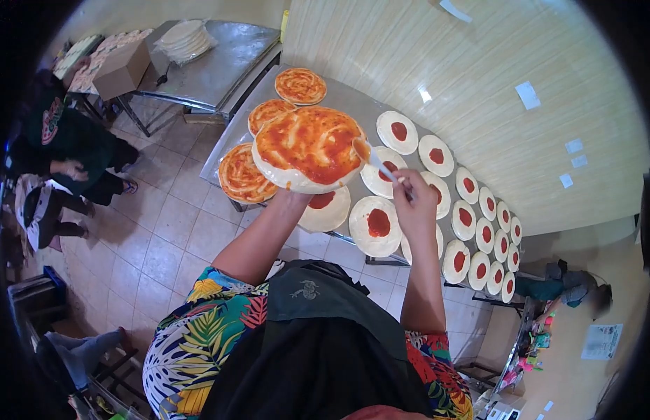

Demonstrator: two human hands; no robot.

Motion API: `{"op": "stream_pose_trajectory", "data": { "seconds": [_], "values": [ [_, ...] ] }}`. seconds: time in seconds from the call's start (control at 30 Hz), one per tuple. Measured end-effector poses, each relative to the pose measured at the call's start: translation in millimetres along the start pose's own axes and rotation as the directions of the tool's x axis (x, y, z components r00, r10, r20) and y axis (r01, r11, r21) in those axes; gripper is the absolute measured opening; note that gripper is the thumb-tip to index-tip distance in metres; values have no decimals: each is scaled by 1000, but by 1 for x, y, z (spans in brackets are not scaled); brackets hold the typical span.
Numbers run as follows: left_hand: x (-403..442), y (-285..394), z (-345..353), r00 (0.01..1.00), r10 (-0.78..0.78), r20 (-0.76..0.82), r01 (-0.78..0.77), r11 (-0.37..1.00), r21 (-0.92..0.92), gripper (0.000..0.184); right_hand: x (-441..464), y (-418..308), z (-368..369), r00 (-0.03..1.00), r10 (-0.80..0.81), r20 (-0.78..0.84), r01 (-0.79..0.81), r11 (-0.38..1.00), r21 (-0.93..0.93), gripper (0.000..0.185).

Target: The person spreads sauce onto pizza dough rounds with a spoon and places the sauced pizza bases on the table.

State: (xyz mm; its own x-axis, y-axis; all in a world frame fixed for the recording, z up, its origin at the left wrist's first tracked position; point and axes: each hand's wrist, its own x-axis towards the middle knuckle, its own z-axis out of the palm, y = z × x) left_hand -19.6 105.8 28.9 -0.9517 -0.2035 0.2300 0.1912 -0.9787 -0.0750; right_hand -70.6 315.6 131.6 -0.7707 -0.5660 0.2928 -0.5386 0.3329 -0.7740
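My left hand [295,198] is under a round pizza base [307,148], holding it up and slightly tilted; its fingers are hidden beneath the dough. Red sauce covers most of this base, with a pale rim showing at the lower left. In my right hand [414,192] is a spoon [377,161], its bowl touching the sauce near the base's right edge. Behind and left of the raised base, a sauced pizza base [300,86] and two more like it lie on the metal table. A pizza base [374,225] with a central blob of sauce lies below my right hand.
Several bases with sauce blobs, such as this far one [481,276], fill the right of the metal table [353,105], along a panelled wall. Another metal table [234,42] holds a cardboard box [122,68] and bagged discs [185,40]. Other people stand at left and far right.
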Motion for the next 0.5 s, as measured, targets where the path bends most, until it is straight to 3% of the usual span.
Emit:
{"op": "stream_pose_trajectory", "data": {
  "seconds": [0.07,0.13,0.2,0.27,0.33,0.5],
  "values": [
    [3,2,-4,997,61,-40,-63,998,-29,46,-19,-4,5,992,119,49,-120,993,8,10],
    [3,5,-8,995,65,-70,-68,996,-50,44,-29,-16,22,994,79,71,-81,997,20,11],
    [3,6,-16,988,140,-59,-140,990,-2,50,-33,-40,38,989,-121,88,116,992,52,13],
    [3,2,-10,986,150,-69,-152,988,-18,49,-28,-50,42,981,-170,99,171,985,0,14],
    [-1,-1,2,976,165,-143,-161,986,39,40,-19,-41,35,989,-135,53,140,984,-111,15],
    [-6,5,0,978,172,-122,-173,985,0,40,-21,-34,19,999,7,44,3,975,-224,16]
  ]
}}
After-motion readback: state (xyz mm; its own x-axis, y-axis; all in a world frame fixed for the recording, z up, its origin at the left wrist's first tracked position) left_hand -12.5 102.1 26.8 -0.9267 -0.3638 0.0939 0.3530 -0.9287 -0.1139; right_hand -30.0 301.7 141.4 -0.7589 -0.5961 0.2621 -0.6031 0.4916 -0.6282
